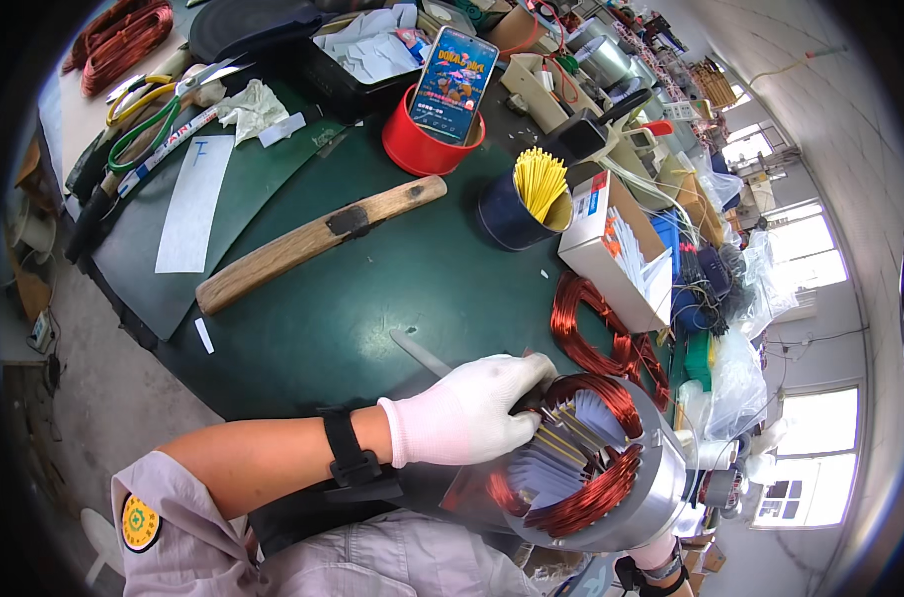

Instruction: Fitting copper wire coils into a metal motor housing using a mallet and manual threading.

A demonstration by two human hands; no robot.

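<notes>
A motor stator, a grey metal ring, lies tilted at the lower right near my body. Bundles of copper winding wire loop out of it, with white-blue slot liners and thin yellowish strips between them. My left hand, in a white glove, is at the stator's open left side, fingers curled together by the slots; what they pinch is hidden. Only the gloved wrist end of my right hand shows below the stator, its fingers hidden behind the metal. A flat pale blade-like tool lies partly under my left hand.
A wooden stick lies across the green tabletop. Beyond stand a red round container with a phone, a dark cup of yellow sticks and a box of white strips. A copper coil lies beside the stator.
</notes>
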